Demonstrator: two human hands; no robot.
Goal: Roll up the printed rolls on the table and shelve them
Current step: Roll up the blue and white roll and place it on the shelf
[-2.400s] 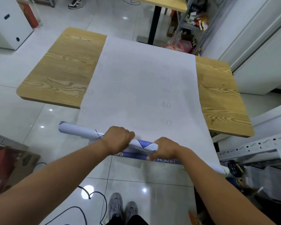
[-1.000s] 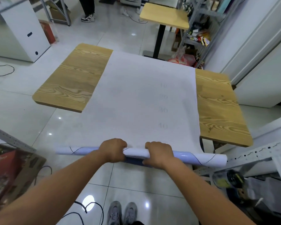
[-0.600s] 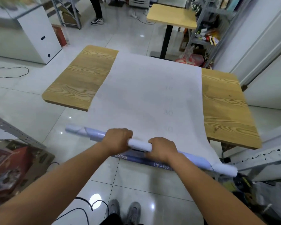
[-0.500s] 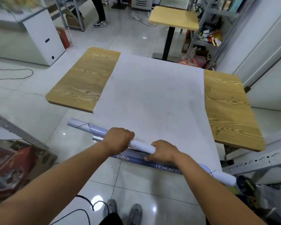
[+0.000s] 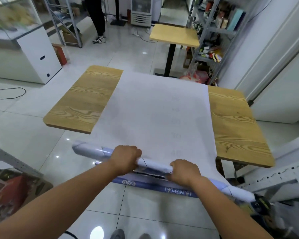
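**Head view.**

**Item:** long white glossy printed roll point(image 5: 154, 165), partly wound. Its unrolled white sheet point(image 5: 159, 114) is spread across the middle of the light wood-grain counter point(image 5: 86, 104).

**Step in hand (judged):** the sheet is being wound onto the roll, and most of the sheet is not yet taken up.

**Handling notes:**
- Both hands are best turned together at an even rate.
- The sheet is best kept taut against the counter, so that the layers are laid tight and the ends flush.
- The roll is seen slanted, its left end farther away than its right. Squaring it to the sheet's edges is advised before more is wound, as coning at the ends is otherwise to be expected.
- A blue patterned strip point(image 5: 154, 184) hangs beneath the roll. It is judged to be a loose layer that should be gathered in.

**Hands:**
- The left hand point(image 5: 126, 157) is curled over the top of the roll, knuckles up, and grips it.
- The right hand point(image 5: 184, 171) is closed round the roll in the same manner.

**Position:**
- Both hands are set near the roll's middle, with a short bare stretch between them. Long ends project beyond each hand.
- The roll is held just off the counter's near edge, above the pale tiled floor point(image 5: 41, 135), and is not rested on the counter.
- The sheet runs away from the hands onto the counter.
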